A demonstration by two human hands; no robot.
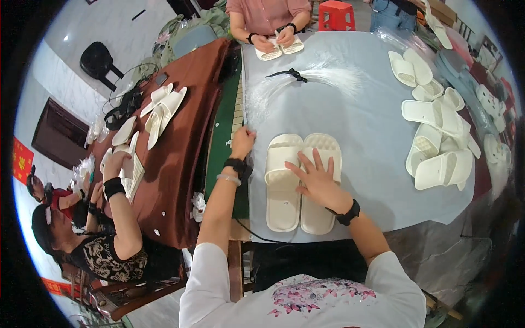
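A pair of cream slide slippers (284,180) lies side by side on the pale blue table cover (377,142) in front of me. My right hand (317,180) rests flat with spread fingers on the right slipper. My left hand (243,139) reaches to the table's left edge, fingers curled at the end of a bundle of thin clear plastic ties (306,79); whether it grips one I cannot tell. Both wrists carry black bands.
A heap of cream slippers (437,136) lies at the right. Across the table a person's hands (276,38) hold another pair. At the left a person (115,180) handles slippers on a brown-covered table (180,136). A red stool (336,13) stands behind.
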